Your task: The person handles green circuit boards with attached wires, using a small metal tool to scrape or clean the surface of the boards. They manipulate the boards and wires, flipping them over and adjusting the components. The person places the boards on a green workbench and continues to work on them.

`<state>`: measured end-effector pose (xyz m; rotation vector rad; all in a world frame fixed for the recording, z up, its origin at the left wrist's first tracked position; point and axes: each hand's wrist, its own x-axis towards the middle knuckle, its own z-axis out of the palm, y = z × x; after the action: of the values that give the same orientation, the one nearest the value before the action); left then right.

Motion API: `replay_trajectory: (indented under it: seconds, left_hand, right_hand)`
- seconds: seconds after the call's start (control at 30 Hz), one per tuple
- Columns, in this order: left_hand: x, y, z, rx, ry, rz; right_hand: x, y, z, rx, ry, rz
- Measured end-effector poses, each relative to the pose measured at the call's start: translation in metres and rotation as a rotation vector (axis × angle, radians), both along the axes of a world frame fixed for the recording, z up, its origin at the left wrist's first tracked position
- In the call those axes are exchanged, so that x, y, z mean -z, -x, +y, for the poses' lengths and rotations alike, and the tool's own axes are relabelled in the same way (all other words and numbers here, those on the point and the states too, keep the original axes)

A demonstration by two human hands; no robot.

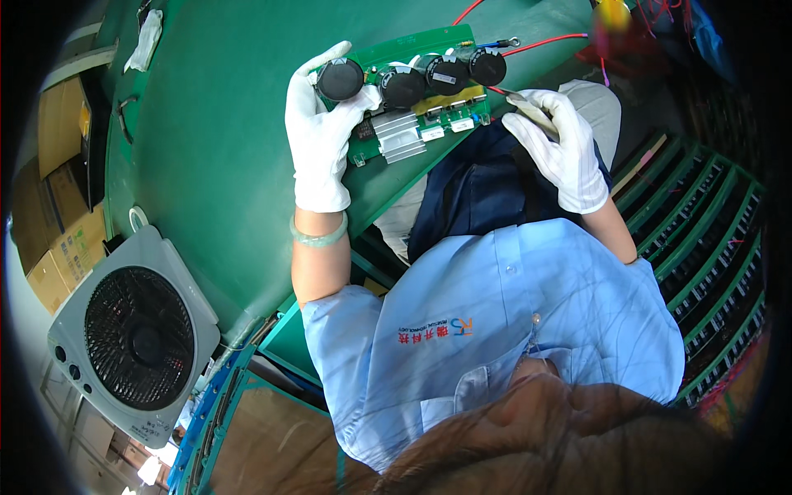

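Observation:
My left hand [320, 153], in a white glove, grips the left end of a green circuit board [412, 43], thumb and fingers around a black round capacitor [340, 79]. Several such capacitors line the board, and a silver finned heat sink [398, 137] sits on its near side. In my white-gloved right hand [569, 157] is a slim grey metal tool that looks like tweezers [535, 115]. Its tip is by the board's right edge, close to a red wire [497, 90]; whether they touch I cannot tell. A blue lead [495, 44] with a ring terminal sticks out of that end.
The board is over a green tabletop [223, 165] and its near edge. A grey box fan [140, 338] stands at the left, with cardboard boxes [70, 239] beyond. Green slotted racks [701, 223] stand at the right. A white cloth item [146, 40] lies far left; red wires [549, 41] lie far right.

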<state>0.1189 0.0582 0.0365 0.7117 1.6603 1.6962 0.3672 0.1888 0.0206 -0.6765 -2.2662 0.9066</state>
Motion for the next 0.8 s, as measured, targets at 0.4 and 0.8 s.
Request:
replay_trajectory:
  seconds: [0.4,0.8]
  left_hand:
    - [0.001,-0.003,0.001,-0.012,0.001,0.025]
    - [-0.006,-0.003,0.0,-0.009,0.052,-0.006]
  right_hand:
    - [0.016,0.026,-0.016,0.087,0.153,-0.029]
    - [0.019,0.03,-0.017,0.056,0.163,-0.009]
